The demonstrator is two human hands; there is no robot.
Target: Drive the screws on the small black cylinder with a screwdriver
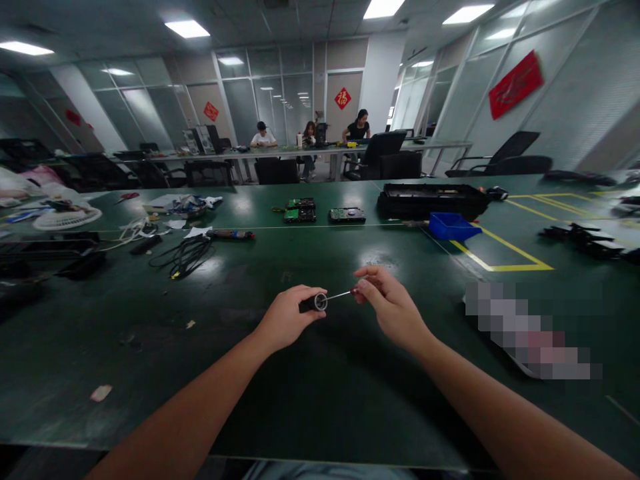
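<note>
Above the middle of the dark green table [320,373], my left hand [287,319] is closed round a short black cylinder [314,303] with a round, light-rimmed end facing right. My right hand [387,303] pinches a thin metal tool [343,294] with a reddish grip. The tool's shaft points left and its tip meets the open end of the cylinder. Both hands hover a little above the table surface.
Green circuit boards [300,210] and a hard drive [347,215] lie farther back. A blue bin [453,225] and a long black case [430,199] sit right of them. Black cables [185,257] and clutter lie at left. Three people sit at a far table.
</note>
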